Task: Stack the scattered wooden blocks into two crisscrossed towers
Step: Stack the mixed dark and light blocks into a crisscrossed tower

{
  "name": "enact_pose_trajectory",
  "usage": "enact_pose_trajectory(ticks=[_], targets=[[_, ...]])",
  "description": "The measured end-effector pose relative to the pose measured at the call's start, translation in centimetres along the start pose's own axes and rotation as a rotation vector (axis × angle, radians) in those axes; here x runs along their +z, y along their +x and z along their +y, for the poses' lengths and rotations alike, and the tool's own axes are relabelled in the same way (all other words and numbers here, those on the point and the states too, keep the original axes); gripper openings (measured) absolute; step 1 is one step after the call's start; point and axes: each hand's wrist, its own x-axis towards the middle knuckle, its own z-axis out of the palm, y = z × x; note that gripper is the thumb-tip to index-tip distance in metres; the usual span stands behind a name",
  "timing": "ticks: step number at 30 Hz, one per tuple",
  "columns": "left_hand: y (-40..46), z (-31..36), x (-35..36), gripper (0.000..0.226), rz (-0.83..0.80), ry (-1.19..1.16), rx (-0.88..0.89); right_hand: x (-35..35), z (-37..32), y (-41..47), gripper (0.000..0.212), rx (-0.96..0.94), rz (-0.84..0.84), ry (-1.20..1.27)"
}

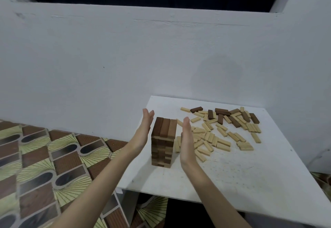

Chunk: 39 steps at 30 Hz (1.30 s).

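Your left hand (pixel 143 134) and right hand (pixel 186 138) are held apart with flat, straight fingers, palms facing each other and gripping nothing. Between them stands the crisscrossed tower (pixel 163 142), just clear of both palms. Beyond your right hand, loose wooden blocks (pixel 222 129) lie scattered across the white table (pixel 241 174).

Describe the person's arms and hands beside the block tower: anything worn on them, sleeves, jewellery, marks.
Both forearms are bare as far as the picture shows; no sleeve reaches into view. The left hand and the right hand wear no gloves, and no rings, watch or bracelet show on the fingers or wrists. No marks are visible. The arms are slender; fingernail detail is too small to tell.
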Motion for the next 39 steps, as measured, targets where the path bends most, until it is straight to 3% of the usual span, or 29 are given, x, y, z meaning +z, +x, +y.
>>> enact_pose_trajectory(ticks=[3, 9, 14, 21, 24, 28, 39], targets=[[-0.4, -1.2, 0.1, 0.074, 0.022, -0.031, -0.009, 1.0, 0.9, -0.8, 0.083, -0.009, -0.006, 0.015], [-1.7, -1.4, 0.8, 0.065, -0.011, -0.16, -0.002, 2.4, 1.7, -1.5, 0.114, 0.012, -0.028, 0.016], [-2.1, -1.3, 1.2, 0.052, -0.038, -0.2, 0.018, 2.6, 1.9, -1.5, 0.081, -0.026, -0.023, 0.037], [-2.1, -1.4, 1.3, 0.05, -0.049, -0.162, 0.009, 2.9, 2.6, -1.1, 0.093, -0.025, -0.024, 0.039], [-1.7, -1.9, 0.9, 0.056, -0.048, -0.179, -0.001, 2.6, 2.6, -1.1, 0.087, -0.03, -0.015, 0.052], [-1.8, -1.9, 0.9, 0.061, -0.035, -0.208, -0.02, 2.3, 3.1, -0.6, 0.104, -0.031, -0.007, 0.073], [-1.6, -2.0, 0.9, 0.073, -0.013, -0.206, -0.068, 2.5, 4.6, 0.5, 0.1, 0.014, 0.0, 0.12]])
